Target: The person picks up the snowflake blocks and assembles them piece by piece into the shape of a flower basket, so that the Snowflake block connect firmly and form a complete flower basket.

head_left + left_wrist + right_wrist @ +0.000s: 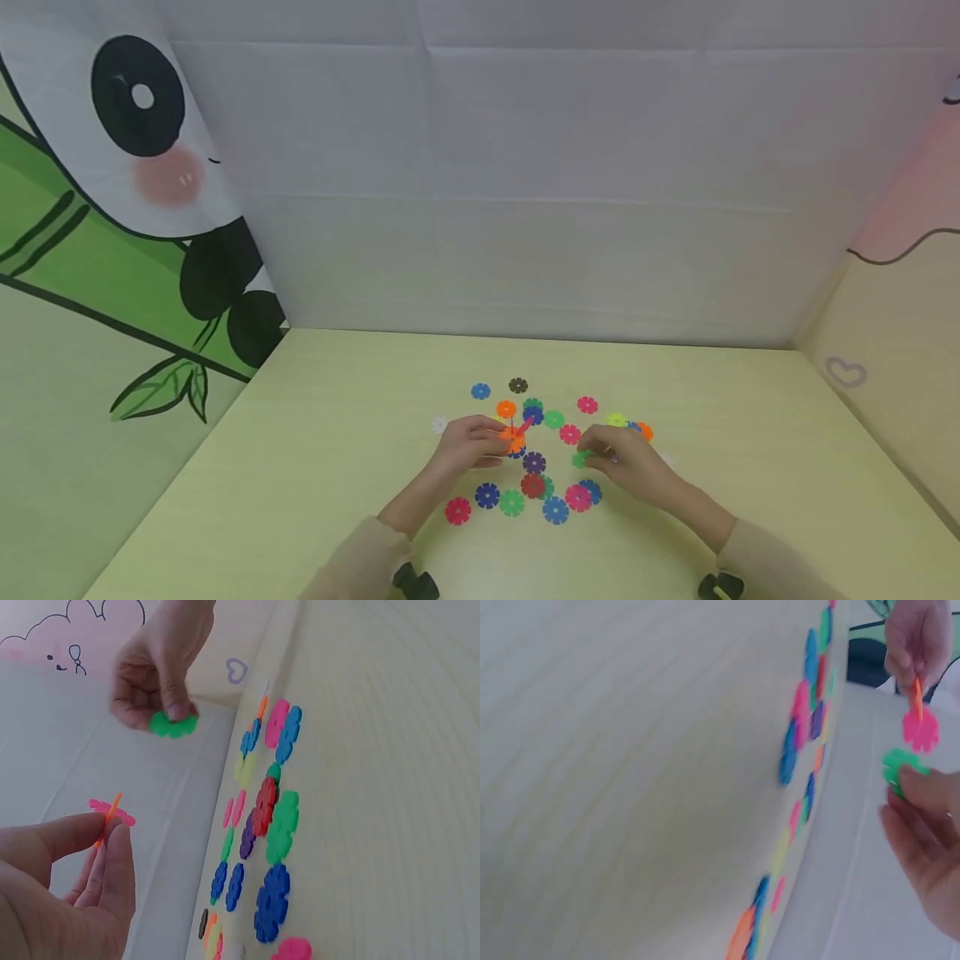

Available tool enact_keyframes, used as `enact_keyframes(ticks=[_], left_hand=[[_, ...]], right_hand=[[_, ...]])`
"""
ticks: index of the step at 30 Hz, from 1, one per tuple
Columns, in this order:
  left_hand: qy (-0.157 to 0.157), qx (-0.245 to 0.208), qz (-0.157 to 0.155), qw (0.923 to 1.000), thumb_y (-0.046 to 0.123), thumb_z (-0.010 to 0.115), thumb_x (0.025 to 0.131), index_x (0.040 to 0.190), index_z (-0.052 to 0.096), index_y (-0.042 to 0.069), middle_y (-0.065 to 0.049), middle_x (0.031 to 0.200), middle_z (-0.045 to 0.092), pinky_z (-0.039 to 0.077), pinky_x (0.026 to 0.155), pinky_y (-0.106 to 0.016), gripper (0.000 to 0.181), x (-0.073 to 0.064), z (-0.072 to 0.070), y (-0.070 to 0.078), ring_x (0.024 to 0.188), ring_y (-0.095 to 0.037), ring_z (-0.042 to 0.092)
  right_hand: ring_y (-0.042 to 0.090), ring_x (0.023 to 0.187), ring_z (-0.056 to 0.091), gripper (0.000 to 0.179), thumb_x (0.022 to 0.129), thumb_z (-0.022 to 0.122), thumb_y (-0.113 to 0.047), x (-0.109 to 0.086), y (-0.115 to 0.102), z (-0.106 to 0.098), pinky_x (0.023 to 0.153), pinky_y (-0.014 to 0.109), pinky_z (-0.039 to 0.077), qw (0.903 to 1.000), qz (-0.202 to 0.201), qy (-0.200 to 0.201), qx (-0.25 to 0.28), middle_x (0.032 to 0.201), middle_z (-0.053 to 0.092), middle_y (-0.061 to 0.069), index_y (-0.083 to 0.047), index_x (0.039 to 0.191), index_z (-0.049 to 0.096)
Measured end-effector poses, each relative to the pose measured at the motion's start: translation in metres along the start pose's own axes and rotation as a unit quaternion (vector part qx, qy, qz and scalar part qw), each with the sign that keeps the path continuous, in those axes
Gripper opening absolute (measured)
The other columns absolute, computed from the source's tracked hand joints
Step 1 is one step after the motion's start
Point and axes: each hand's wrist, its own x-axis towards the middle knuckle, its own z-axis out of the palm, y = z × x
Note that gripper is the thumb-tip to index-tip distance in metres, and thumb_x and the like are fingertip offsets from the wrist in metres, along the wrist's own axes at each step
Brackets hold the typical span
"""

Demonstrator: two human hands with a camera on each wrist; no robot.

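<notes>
Nearest us, short of the left hand (471, 443), lie a pinkish-red notched plastic disc (457, 511) and a dark-blue notched plastic disc (487, 496), flat on the pale-yellow worktop (285, 433). Between the hands sits a purple notched plastic disc (534, 462). We see the left hand's thumb and fingers closed in a pinch on an orange notched plastic disc (513, 439), which is slotted across a bright-pink notched plastic disc (928, 739). The right hand (618, 457) pinches a green notched plastic disc (172, 727), apart from that pair. Beyond the left hand we find a dark-brown notched plastic disc (517, 385). Farther off, a purple heart outline (846, 372) marks the wall to the right hand's right; a black-and-white cartoon figure (142, 96) is printed to the left hand's left.
</notes>
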Motion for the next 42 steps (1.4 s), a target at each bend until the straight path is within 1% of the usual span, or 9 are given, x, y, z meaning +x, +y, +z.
enact_keyframes(ticks=[2, 5, 10, 15, 20, 31, 36, 39, 42], left_hand=[[-0.006, -0.008, 0.006, 0.9999, 0.010, 0.065, 0.082, 0.106, 0.057, -0.007, -0.014, 0.092, 0.067, 0.054, 0.074, -0.032, 0.030, 0.000, 0.006, 0.004, 0.088, -0.029, 0.065], [-0.010, -0.020, 0.012, 0.9997, 0.011, 0.064, 0.083, 0.108, 0.057, -0.007, -0.015, 0.093, 0.067, 0.054, 0.074, -0.032, 0.031, 0.001, 0.014, 0.007, 0.088, -0.029, 0.065], [-0.005, -0.039, 0.007, 0.9992, 0.011, 0.064, 0.083, 0.108, 0.057, -0.007, -0.014, 0.093, 0.067, 0.054, 0.073, -0.031, 0.031, 0.003, 0.019, 0.008, 0.083, -0.024, 0.067], [0.002, -0.046, 0.008, 0.9989, 0.010, 0.064, 0.083, 0.108, 0.057, -0.007, -0.014, 0.091, 0.067, 0.054, 0.071, -0.030, 0.031, 0.003, 0.020, 0.006, 0.080, -0.023, 0.067], [0.005, -0.052, 0.003, 0.9986, 0.010, 0.064, 0.084, 0.109, 0.056, -0.008, -0.014, 0.092, 0.067, 0.054, 0.072, -0.029, 0.032, 0.002, 0.019, 0.007, 0.080, -0.021, 0.067], [0.011, -0.048, 0.004, 0.9988, 0.009, 0.064, 0.083, 0.109, 0.057, -0.009, -0.015, 0.092, 0.067, 0.054, 0.070, -0.029, 0.032, -0.001, 0.021, 0.009, 0.079, -0.022, 0.067], [0.025, -0.041, 0.000, 0.9989, 0.005, 0.064, 0.082, 0.106, 0.059, -0.008, -0.014, 0.090, 0.067, 0.054, 0.068, -0.028, 0.028, -0.002, 0.026, 0.012, 0.077, -0.023, 0.067], [0.028, -0.026, 0.005, 0.9992, 0.005, 0.064, 0.081, 0.105, 0.059, -0.008, -0.013, 0.088, 0.066, 0.054, 0.069, -0.029, 0.027, -0.002, 0.027, 0.013, 0.078, -0.023, 0.067], [0.023, -0.020, 0.009, 0.9995, 0.005, 0.064, 0.082, 0.105, 0.058, -0.007, -0.012, 0.088, 0.066, 0.054, 0.069, -0.029, 0.027, -0.001, 0.028, 0.011, 0.079, -0.023, 0.067]], right_hand=[[0.013, 0.075, 0.064, 0.019, 0.075, 0.068, 0.005, 0.008, -0.008, 0.007, 0.067, 0.023, 0.053, 0.9970, -0.045, 0.062, 0.011, 0.084, 0.066, -0.001, -0.008, 0.089, 0.063], [0.014, 0.072, 0.065, 0.021, 0.072, 0.069, 0.009, 0.018, -0.018, 0.015, 0.066, 0.020, 0.053, 0.9854, -0.102, 0.135, 0.012, 0.081, 0.066, 0.001, -0.005, 0.087, 0.063], [0.017, 0.068, 0.064, 0.026, 0.066, 0.070, 0.015, 0.028, -0.029, 0.021, 0.063, 0.022, 0.053, 0.9711, -0.148, 0.186, 0.017, 0.076, 0.065, 0.006, -0.003, 0.084, 0.062], [0.022, 0.065, 0.063, 0.024, 0.065, 0.068, 0.020, 0.031, -0.049, 0.018, 0.059, 0.030, 0.054, 0.9710, -0.141, 0.191, 0.031, 0.074, 0.064, 0.012, 0.002, 0.081, 0.062], [0.022, 0.065, 0.063, 0.022, 0.066, 0.067, 0.019, 0.031, -0.058, 0.015, 0.061, 0.031, 0.055, 0.9742, -0.115, 0.190, 0.038, 0.074, 0.065, 0.012, 0.003, 0.080, 0.062], [0.022, 0.064, 0.063, 0.021, 0.065, 0.067, 0.020, 0.032, -0.053, 0.016, 0.059, 0.026, 0.053, 0.9724, -0.152, 0.169, 0.054, 0.071, 0.064, 0.012, 0.003, 0.077, 0.063], [0.022, 0.062, 0.063, 0.021, 0.063, 0.068, 0.022, 0.033, -0.052, 0.018, 0.057, 0.029, 0.054, 0.9691, -0.161, 0.174, 0.067, 0.068, 0.064, 0.012, 0.004, 0.074, 0.065], [0.022, 0.063, 0.064, 0.023, 0.062, 0.067, 0.023, 0.034, -0.049, 0.019, 0.058, 0.029, 0.054, 0.9701, -0.161, 0.167, 0.071, 0.069, 0.064, 0.013, 0.003, 0.074, 0.064], [0.021, 0.066, 0.064, 0.023, 0.066, 0.068, 0.019, 0.033, -0.035, 0.021, 0.061, 0.028, 0.054, 0.9756, -0.142, 0.151, 0.072, 0.073, 0.065, 0.010, 0.000, 0.078, 0.064]])
